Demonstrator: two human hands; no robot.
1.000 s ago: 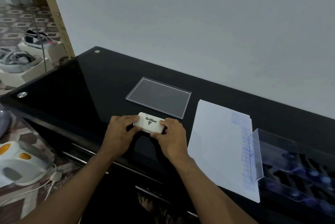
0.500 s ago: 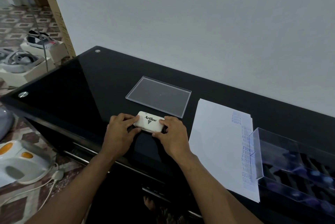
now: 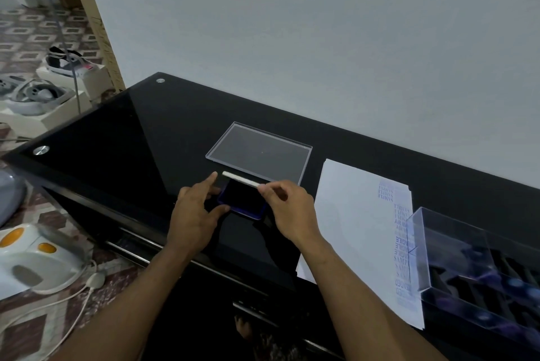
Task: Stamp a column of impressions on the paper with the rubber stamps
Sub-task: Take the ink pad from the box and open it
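Note:
An ink pad (image 3: 242,200) lies on the black glass table (image 3: 146,138), its dark inked face showing. The pad's white lid (image 3: 240,179) stands swung up along the far edge. My right hand (image 3: 287,210) pinches the lid's right end. My left hand (image 3: 194,211) has its thumb against the pad's left corner and its forefinger stretched toward the lid. White paper (image 3: 355,232) lies to the right, with a column of blue impressions (image 3: 401,243) down its right side. A clear box of rubber stamps (image 3: 479,270) overlaps the paper's right edge.
A flat clear plastic lid (image 3: 260,153) lies just behind the ink pad. The wall runs close behind the table. Left of the table, on the patterned floor, are a white appliance (image 3: 32,258) with a cord, and shoes on boxes (image 3: 62,64).
The ink pad was closed with both hands on its white lid. Now the lid is swung up and the dark pad is exposed, with my right hand holding the lid's end.

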